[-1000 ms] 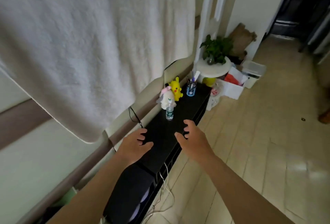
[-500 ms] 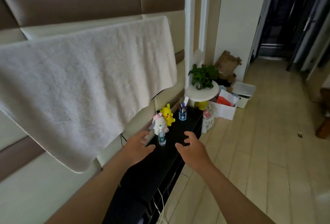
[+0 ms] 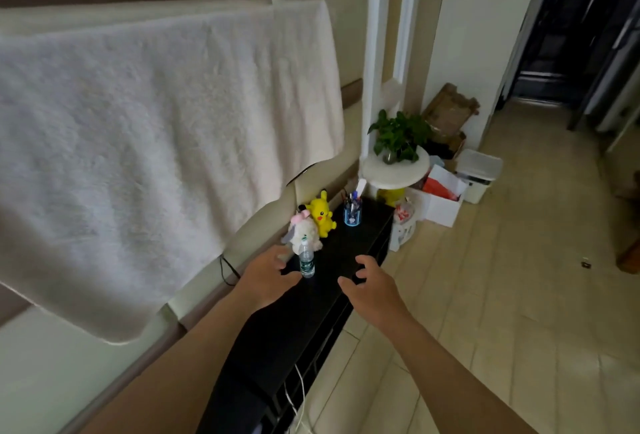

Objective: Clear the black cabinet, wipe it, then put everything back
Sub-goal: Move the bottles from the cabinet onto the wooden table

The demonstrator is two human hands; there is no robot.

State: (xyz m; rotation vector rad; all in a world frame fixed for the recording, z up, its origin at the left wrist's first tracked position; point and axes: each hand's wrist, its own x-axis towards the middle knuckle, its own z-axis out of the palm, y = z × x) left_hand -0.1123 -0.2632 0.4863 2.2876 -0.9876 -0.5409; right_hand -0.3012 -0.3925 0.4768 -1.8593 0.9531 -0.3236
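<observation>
A long black cabinet (image 3: 367, 236) runs along the padded wall. On its top stand a small clear water bottle (image 3: 307, 262), a white plush toy with a pink bow (image 3: 304, 231), a yellow plush toy (image 3: 322, 214) and a blue pen cup (image 3: 352, 214). My left hand (image 3: 266, 278) hovers just left of the bottle with loosely spread fingers, holding nothing. My right hand (image 3: 370, 290) hovers over the cabinet's front edge, fingers relaxed and apart, also holding nothing.
A white fluffy towel (image 3: 156, 143) hangs on the wall at left. Past the cabinet's far end stand a potted plant (image 3: 398, 136) on a round white stool (image 3: 394, 170), a white box (image 3: 440, 207) and a white bin (image 3: 481, 174). Tiled floor (image 3: 502, 278) lies to the right; cables (image 3: 298, 399) hang in front.
The view has lifted and moved along the cabinet. Both hands have come closer to the bottle and toys; my left hand now sits right beside the bottle.
</observation>
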